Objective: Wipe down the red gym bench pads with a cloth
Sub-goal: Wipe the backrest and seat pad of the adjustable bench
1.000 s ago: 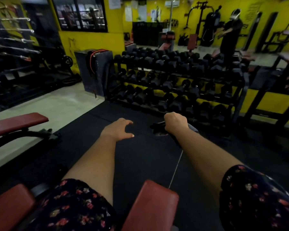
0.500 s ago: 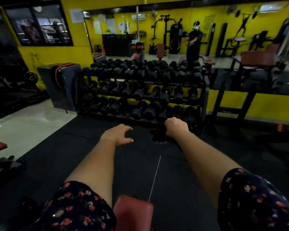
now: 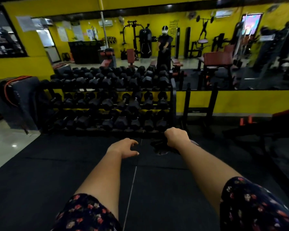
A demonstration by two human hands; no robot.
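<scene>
While left hand (image 3: 123,147) hovers loose, cloth (image 3: 158,145) bunched within right hand (image 3: 176,137) fingers (image 3: 168,142)

A commercial gym is shown. A three-tier rack (image 3: 110,104) loaded with black hex dumbbells is set against a yellow wall (image 3: 20,67), and the floor is covered with black rubber mats (image 3: 40,180). A long wall mirror (image 3: 232,77) is mounted above the rack, and in it a cable machine (image 3: 133,39), red padded benches (image 3: 217,59) and further weight stations are reflected. A weightlifter silhouette (image 3: 204,25) is painted on the far wall.
</scene>
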